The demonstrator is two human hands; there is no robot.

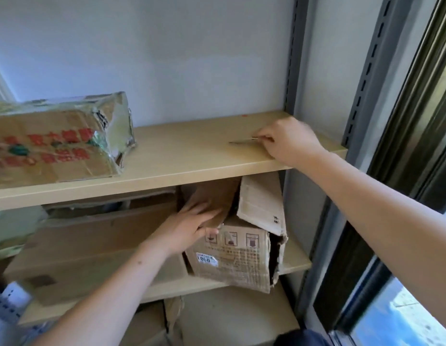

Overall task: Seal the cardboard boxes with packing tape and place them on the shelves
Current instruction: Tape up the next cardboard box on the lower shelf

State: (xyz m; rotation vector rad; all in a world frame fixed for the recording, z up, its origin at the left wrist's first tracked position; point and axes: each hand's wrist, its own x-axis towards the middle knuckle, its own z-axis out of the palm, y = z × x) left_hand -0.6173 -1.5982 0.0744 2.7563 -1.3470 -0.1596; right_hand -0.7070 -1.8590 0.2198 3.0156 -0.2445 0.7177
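Left hand [192, 222] grips the flap of the open box [238, 248] under the top shelf [167, 156], likely to pull it out. Right hand [289, 141] pinches a thin stick [244, 141] on that shelf, purpose unclear.

We're in soft, even daylight from the window [404, 315] at right; the wall [167, 58] glows bluish, edges bow outward, and the left side smears with blur.

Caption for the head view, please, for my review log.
Left hand grips a flap of the worn cardboard box on the middle shelf; right hand pinches a thin sliver on the upper shelf.
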